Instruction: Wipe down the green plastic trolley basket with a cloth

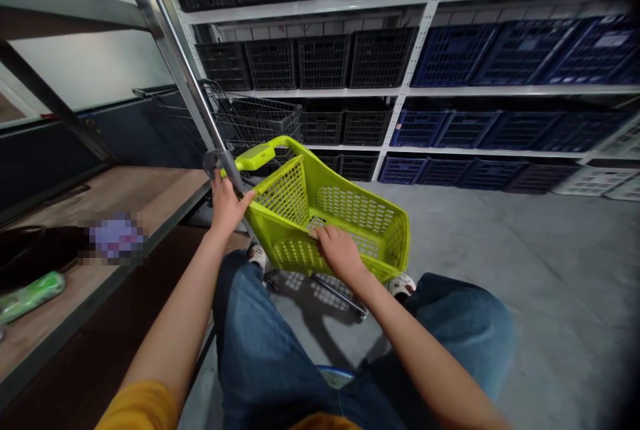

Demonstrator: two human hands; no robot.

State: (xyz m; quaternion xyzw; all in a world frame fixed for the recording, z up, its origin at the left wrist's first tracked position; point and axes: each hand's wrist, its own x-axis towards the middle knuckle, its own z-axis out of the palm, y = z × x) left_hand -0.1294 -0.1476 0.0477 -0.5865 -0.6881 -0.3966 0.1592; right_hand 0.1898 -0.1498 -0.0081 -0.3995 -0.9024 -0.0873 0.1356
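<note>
Hands point(227, 208) point(341, 255) touch the cart's rim point(285, 221), floor point(500, 250) open rightward.

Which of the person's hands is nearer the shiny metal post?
Left. The left hand is close beside the metal post; the right hand is farther off, on the near rim of the green cart.

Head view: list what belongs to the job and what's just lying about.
Part of it:
lime-green perforated plastic basket
right hand, gripping its near rim
left hand, at its handle end

Just about:
long green-and-white package, on the brown wooden shelf
blurred purple item
black slatted plastic crates
</note>
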